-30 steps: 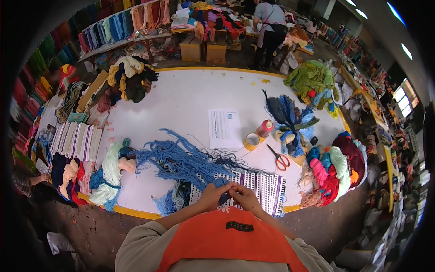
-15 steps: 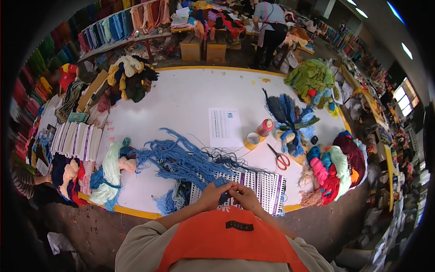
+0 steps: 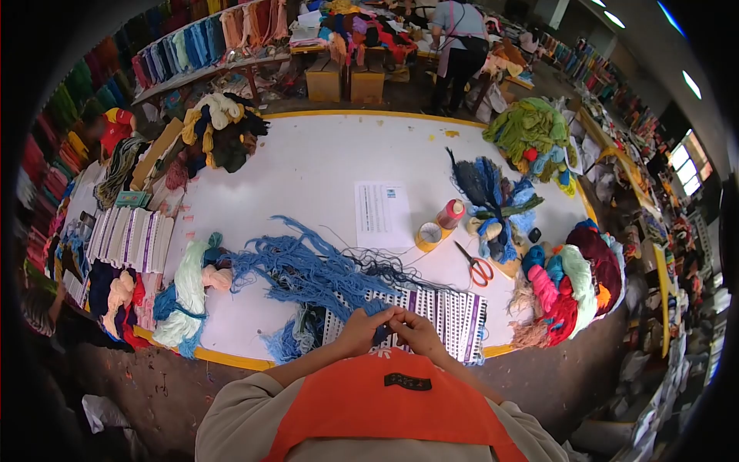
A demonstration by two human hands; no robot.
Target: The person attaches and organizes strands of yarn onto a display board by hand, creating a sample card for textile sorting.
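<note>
Near the table's front edge, my left hand (image 3: 362, 331) is closed on the end of a long bundle of blue yarn (image 3: 300, 266), which spreads away to the left over the white table. Close beside it, my right hand (image 3: 416, 331) has its fingers pinched together at the same end of the bundle; a small dark bit shows between the hands. White punched cards (image 3: 454, 319) lie in a row just beyond and right of my hands. Dark thin strands (image 3: 385, 266) trail behind the blue yarn. Red-handled scissors (image 3: 481, 272) rest to the right.
A printed sheet (image 3: 379, 212), a thread cone (image 3: 451, 213) and a tape roll (image 3: 429, 234) are mid-table. Yarn heaps lie at right (image 3: 570, 289), back right (image 3: 527, 131), left (image 3: 187, 289) and back left (image 3: 223, 131). A person (image 3: 459, 38) stands behind the table.
My hands have barely moved, with slight shifts of the fingers at the yarn end. At the far left, another person's arm has drawn back from the yarn.
</note>
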